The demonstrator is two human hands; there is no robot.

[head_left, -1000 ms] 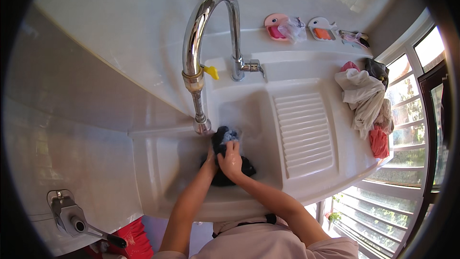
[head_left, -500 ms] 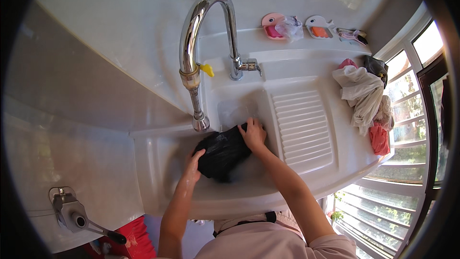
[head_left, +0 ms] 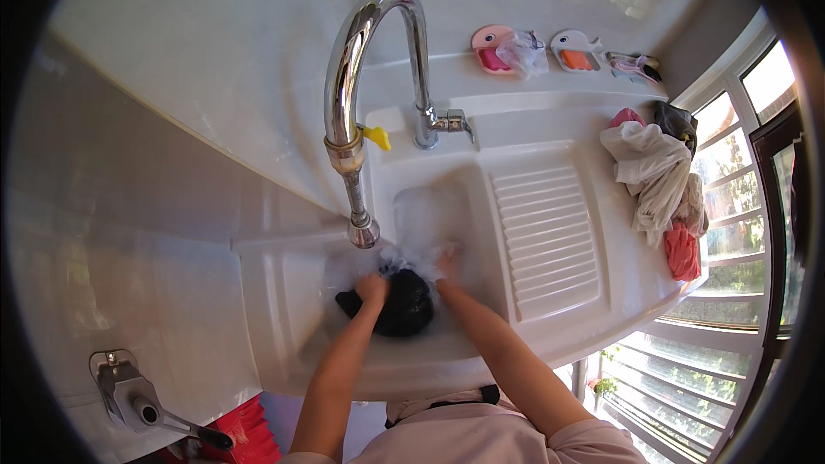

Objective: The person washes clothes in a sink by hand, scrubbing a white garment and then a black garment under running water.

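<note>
A black garment (head_left: pixel 406 308) lies bunched and bulging in the cloudy water of a white sink (head_left: pixel 284 318). My left hand (head_left: pixel 372 289) is closed on its upper left part. Just right of the cloth, my right hand (head_left: pixel 447 268) is dipped in the churned water; splashing and blur hide its fingers. Above both hands hangs the spout of a chrome tap (head_left: pixel 363 232), with a small yellow lever on its side.
A ribbed washboard (head_left: pixel 546 241) is moulded into the counter on the right. Beyond it sits a pile of clothes (head_left: pixel 649 167). Two fish-shaped soap dishes (head_left: pixel 494 47) stand on the back ledge. Slatted windows (head_left: pixel 722 245) line the right side. A metal lever fixture (head_left: pixel 142 404) is at lower left.
The black garment has gone from spread out between both hands to bunched in the water. My left hand moved right onto it; my right hand dropped lower into the water, which now splashes.
</note>
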